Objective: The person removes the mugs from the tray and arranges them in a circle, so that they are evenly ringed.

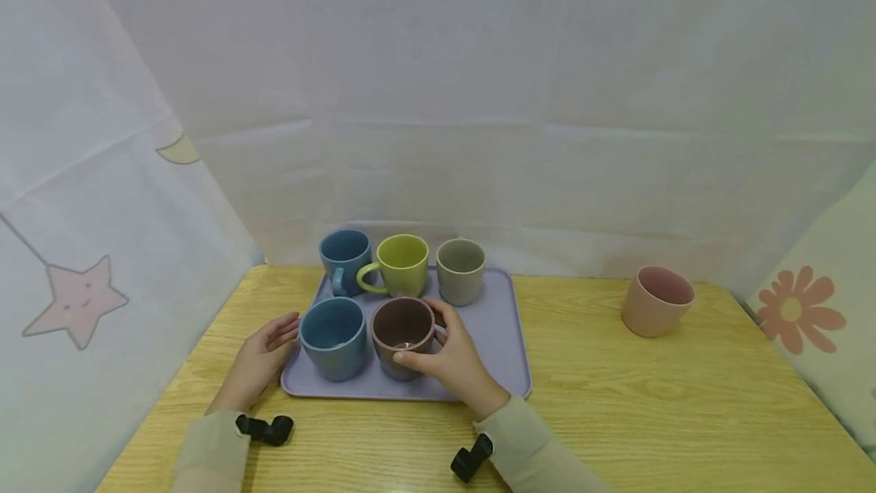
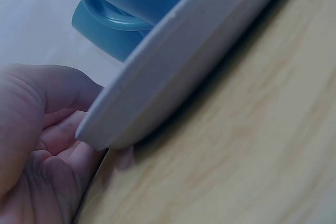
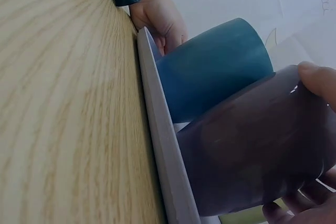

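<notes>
My right hand [image 1: 457,356] holds a brown mug [image 1: 402,324], its thumb at the near rim and its fingers around the handle side. The mug [image 3: 252,145] stands at the front of a lilac tray [image 1: 496,348]. Just left of it, a larger-looking blue mug [image 1: 333,341] stands on the same tray. At the tray's left edge, my left hand [image 1: 255,362] rests with relaxed fingers against the rim, beside that blue mug. In the left wrist view, the tray rim [image 2: 157,77] partly hides the fingertips.
Along the tray's back stand another blue mug [image 1: 345,249], a yellow-green mug [image 1: 404,268] and a grey mug [image 1: 461,272]. A pink cup [image 1: 653,306] sits apart on the wooden table [image 1: 616,417], far right. White cloth [image 1: 479,97] hangs behind and at both sides.
</notes>
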Demonstrator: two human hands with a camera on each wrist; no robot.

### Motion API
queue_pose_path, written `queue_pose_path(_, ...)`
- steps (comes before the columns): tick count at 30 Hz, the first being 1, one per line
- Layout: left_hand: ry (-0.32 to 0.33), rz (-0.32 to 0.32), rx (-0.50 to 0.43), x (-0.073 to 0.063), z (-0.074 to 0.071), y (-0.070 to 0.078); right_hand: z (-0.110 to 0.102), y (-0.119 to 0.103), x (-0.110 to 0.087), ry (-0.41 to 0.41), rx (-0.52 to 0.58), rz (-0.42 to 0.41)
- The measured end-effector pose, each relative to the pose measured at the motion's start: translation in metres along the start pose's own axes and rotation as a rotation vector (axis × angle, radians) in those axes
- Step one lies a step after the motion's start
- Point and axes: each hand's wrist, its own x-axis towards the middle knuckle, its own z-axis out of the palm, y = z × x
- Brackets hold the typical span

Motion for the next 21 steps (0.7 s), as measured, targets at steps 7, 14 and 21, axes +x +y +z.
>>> queue_pose_path(7, -0.004, 0.009, -0.007, 0.0002, 0.0008, 0.0001, 0.0002, 0.0014, 0.0014, -0.011, -0.010, 0.016)
queue_pose_path(14, -0.003, -0.001, -0.018, -0.0011, 0.0000, -0.0014, 0.0000, 0.0028, 0.0034, -0.002, -0.046, -0.006)
queue_pose_path(21, -0.006, 0.013, -0.012, -0.0001, -0.0014, -0.0005, -0.0012, 0.0002, 0.0052, 0.023, -0.059, -0.028)
